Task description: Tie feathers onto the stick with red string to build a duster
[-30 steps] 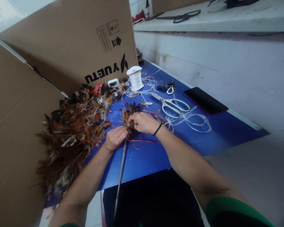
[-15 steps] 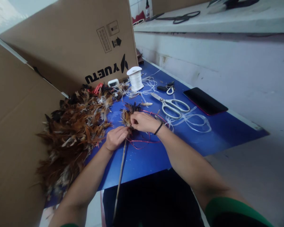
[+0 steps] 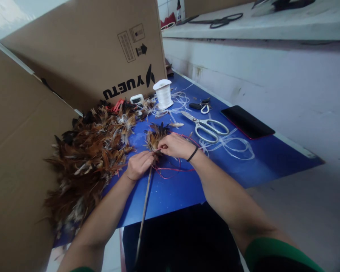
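My left hand [image 3: 138, 165] is closed around the top of a thin wooden stick [image 3: 143, 215] that runs down off the blue table [image 3: 175, 189]. A small tuft of brown feathers [image 3: 154, 136] sits at the stick's upper end. My right hand [image 3: 175, 146], with a black band on the wrist, pinches at the base of that tuft. Red string [image 3: 172, 170] loops on the table under my right hand. A large pile of brown and black feathers [image 3: 87, 155] lies to the left of my left hand.
Cardboard sheets [image 3: 82, 53] wall in the left and back. A white thread spool [image 3: 163, 93], white-handled scissors [image 3: 206, 126], loose clear strips [image 3: 232, 145], small clippers [image 3: 202, 105] and a black phone [image 3: 247, 121] lie on the table. A ledge at the back holds black scissors [image 3: 222, 19].
My right hand has shifted slightly right and its fingers now pinch lower at the tuft's base. My left hand and the stick have stayed in place.
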Available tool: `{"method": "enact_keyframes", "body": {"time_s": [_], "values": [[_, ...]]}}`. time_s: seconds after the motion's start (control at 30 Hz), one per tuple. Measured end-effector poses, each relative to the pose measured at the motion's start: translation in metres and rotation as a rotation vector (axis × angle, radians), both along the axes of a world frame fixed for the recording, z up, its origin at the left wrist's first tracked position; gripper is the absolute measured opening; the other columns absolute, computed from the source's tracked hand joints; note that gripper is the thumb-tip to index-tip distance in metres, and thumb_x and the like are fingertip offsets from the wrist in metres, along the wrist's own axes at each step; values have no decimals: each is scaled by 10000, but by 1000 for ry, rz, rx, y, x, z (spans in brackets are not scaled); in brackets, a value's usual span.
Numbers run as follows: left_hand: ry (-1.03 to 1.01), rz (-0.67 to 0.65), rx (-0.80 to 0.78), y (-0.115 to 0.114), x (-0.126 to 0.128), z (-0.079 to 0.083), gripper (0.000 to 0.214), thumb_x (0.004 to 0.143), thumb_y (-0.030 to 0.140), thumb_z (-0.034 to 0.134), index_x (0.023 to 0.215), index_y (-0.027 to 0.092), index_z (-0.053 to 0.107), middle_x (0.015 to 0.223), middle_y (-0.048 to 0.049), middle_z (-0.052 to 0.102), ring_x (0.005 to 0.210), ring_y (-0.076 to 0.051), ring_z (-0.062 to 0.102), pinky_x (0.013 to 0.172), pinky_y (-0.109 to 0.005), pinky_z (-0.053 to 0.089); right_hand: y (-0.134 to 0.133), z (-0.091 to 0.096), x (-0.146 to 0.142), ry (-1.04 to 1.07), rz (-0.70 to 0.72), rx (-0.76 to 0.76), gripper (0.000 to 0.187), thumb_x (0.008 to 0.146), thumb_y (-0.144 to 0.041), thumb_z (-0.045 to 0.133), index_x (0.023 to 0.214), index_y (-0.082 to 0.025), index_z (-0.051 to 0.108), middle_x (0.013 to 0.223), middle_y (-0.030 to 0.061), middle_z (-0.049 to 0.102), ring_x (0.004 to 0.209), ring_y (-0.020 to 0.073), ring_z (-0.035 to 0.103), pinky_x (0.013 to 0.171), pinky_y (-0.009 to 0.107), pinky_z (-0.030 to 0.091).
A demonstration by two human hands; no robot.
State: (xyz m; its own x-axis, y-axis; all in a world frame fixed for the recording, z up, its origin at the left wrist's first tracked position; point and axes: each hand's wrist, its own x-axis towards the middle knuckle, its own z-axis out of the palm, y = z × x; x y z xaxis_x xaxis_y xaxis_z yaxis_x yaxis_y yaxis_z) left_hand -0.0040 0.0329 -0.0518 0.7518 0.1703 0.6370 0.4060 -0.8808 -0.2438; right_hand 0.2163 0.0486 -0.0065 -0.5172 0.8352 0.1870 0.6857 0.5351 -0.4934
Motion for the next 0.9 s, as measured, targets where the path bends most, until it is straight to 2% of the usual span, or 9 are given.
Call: {"method": "enact_keyframes", "body": {"time_s": [0.23,0.43,0.5,0.6,0.63,0.7,0.8,0.9], "values": [[5,21,-43,0,0,-1,146,823,99,539,955,131,592,972,-124,697,1004,-190,627,820,-324,546,0,5,4,89,41,-18,155,768,-178,578,785,-196,731,807,42,713,761,156,622,689,246,396],[-53,62,-126,1,-1,-5,153,855,119,489,961,149,594,909,-104,694,933,-170,647,793,-303,544,2,5,1,386,81,-125,83,727,-231,654,698,-169,701,716,10,671,678,108,581,666,232,412],[-96,83,-146,1,-1,-7,147,853,117,496,954,155,596,894,-97,693,883,-160,654,761,-285,544,1,2,-6,552,47,-246,91,697,-233,679,656,-152,665,652,-5,630,609,85,538,602,218,407],[-171,120,-162,2,0,-9,150,846,114,513,957,161,602,891,-89,696,828,-143,656,724,-258,539,-2,-2,-17,828,-35,-573,161,700,-260,673,635,-139,590,539,-34,548,453,52,425,429,189,323],[-196,130,-159,3,0,-10,146,843,112,519,950,162,606,880,-83,698,810,-137,656,716,-249,535,-3,-3,-21,918,-48,-680,175,710,-262,663,636,-141,562,554,-28,560,436,48,418,393,181,292],[-243,148,-150,3,2,-9,126,833,108,534,914,162,614,834,-65,699,770,-126,659,701,-232,529,-4,-5,-25,1079,-38,-848,187,728,-250,644,647,-149,508,678,14,634,483,59,497,376,165,295],[-324,209,-134,2,5,-7,83,817,129,571,872,165,621,774,-42,698,701,-115,659,662,-211,524,-3,-8,-25,1207,-41,-994,178,769,-242,608,688,-163,472,825,47,675,634,101,612,415,158,368],[-395,300,-140,1,6,-6,82,796,179,616,877,170,628,761,-33,701,660,-118,660,632,-209,526,-2,-9,-23,1192,-104,-1015,168,815,-247,573,700,-167,481,739,26,654,632,106,610,439,172,403]]}}
